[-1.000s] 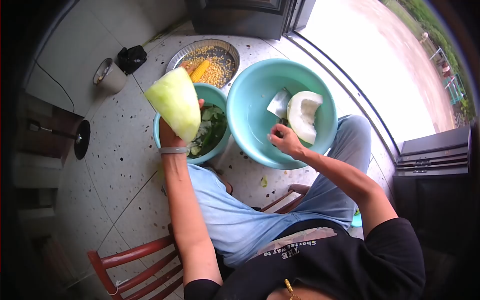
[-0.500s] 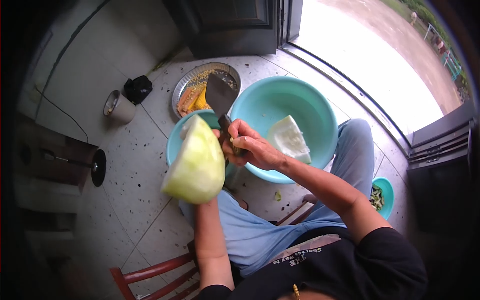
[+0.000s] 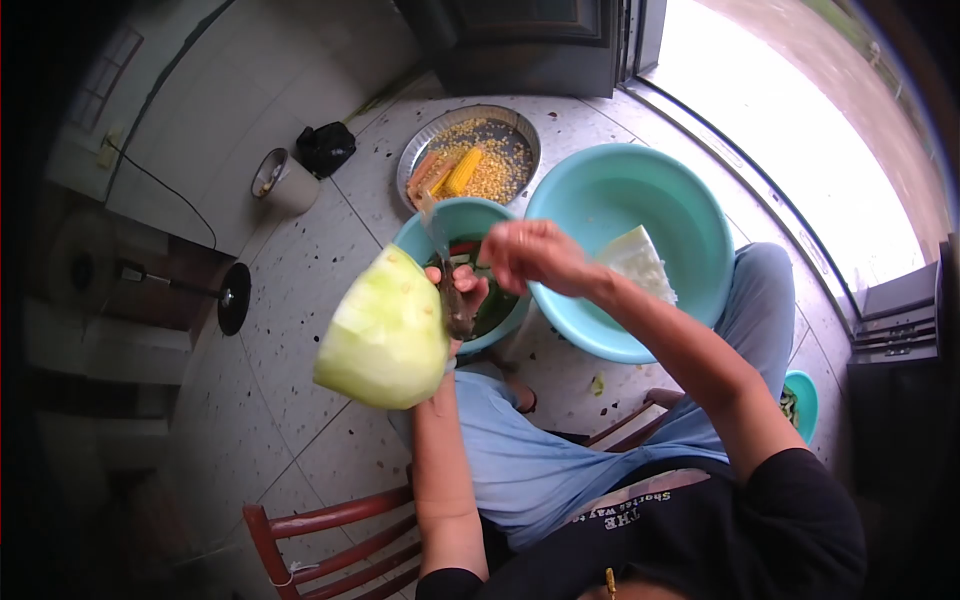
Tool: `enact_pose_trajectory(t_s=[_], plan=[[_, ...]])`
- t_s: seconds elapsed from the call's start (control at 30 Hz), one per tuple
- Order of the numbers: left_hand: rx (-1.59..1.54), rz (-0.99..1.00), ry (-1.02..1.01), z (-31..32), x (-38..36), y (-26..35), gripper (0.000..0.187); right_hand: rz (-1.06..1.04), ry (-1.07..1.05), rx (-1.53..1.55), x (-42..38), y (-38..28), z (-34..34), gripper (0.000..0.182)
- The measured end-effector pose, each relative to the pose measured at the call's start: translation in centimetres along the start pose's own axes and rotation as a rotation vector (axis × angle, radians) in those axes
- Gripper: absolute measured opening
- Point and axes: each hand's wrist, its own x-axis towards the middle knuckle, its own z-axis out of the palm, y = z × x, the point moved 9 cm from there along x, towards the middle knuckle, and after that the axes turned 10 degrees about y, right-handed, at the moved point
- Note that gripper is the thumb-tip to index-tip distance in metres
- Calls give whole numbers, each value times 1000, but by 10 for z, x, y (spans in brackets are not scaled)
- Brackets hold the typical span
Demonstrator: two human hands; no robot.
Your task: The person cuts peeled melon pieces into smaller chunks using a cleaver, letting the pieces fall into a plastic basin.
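A large peeled piece of pale green melon, which looks like winter melon, rests against my left hand, and most of that hand is hidden behind it. A knife stands upright at the melon's right edge, its dark handle down among my left fingers and its blurred blade pointing up. My right hand is off the knife, just to its right, and its fingers are smeared by motion. Another cut melon piece with white flesh lies in the large turquoise basin.
A smaller turquoise basin with dark green peelings sits below my hands. Beyond it is a metal tray of corn kernels and cobs. A bin, a black bag, a red chair and an open doorway surround me.
My right hand has let go of the knife handle and moved right. The knife has gone from tilted over the basins to upright at my left fingers. The view has shifted left.
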Motion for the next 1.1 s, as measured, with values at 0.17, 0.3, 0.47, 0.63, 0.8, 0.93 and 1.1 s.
enact_pose_trajectory(t_s=[0.17,0.3,0.47,0.63,0.8,0.93,1.1], plan=[[-435,-211,70,-3,-13,-11,9,70,24,937,77,18,-9,34],[-491,-204,45,7,-21,-7,8,55,18,1356,115,44,3,32],[-709,-250,66,3,-30,-1,5,-7,504,1372,149,104,-38,32],[-780,-104,-17,5,-32,29,3,222,859,830,104,126,-63,14],[-819,-72,46,3,-29,35,5,-293,713,-396,0,25,-95,15],[-835,-62,149,-11,-19,28,10,-586,633,-1427,-79,-48,-147,39],[-732,-31,138,-18,-1,26,4,45,306,-1405,-101,-6,-217,45]])
